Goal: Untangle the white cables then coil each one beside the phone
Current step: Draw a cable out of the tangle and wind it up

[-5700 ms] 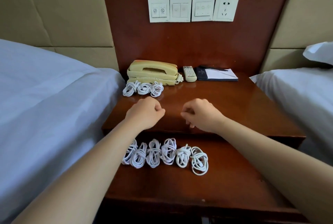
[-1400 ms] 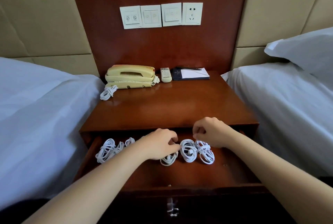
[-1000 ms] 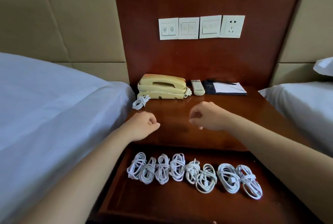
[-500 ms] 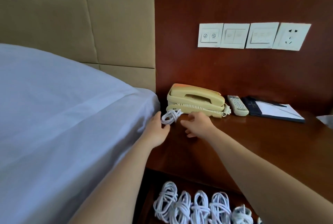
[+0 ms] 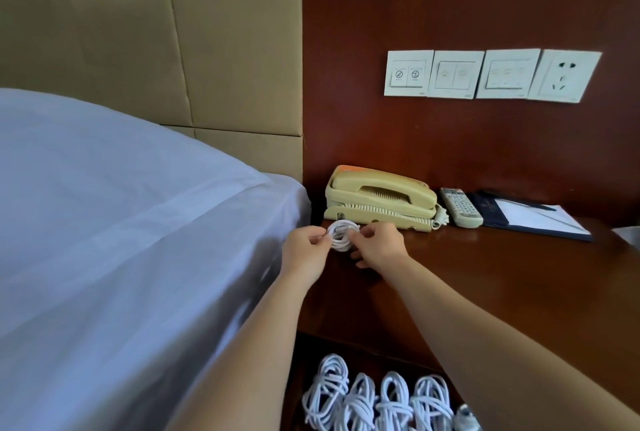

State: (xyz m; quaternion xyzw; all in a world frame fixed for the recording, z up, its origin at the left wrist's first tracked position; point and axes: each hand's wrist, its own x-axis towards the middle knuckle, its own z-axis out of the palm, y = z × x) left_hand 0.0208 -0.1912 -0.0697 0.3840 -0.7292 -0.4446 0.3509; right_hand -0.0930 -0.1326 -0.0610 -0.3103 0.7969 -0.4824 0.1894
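Note:
A beige phone stands at the back left of the dark wooden nightstand. Right in front of it, a small coil of white cable is held between both hands. My left hand pinches the coil's left side. My right hand pinches its right side with thumb and forefinger, the other fingers reaching down to the tabletop. Several more bundled white cables lie in a row in the open drawer below, at the bottom edge.
A bed with a white sheet presses against the nightstand's left side. A remote and a notepad in a dark folder lie right of the phone. Wall switches and a socket sit above.
Both hands have closed in on the cable coil in front of the phone and now pinch it from either side. The view has moved closer and further left.

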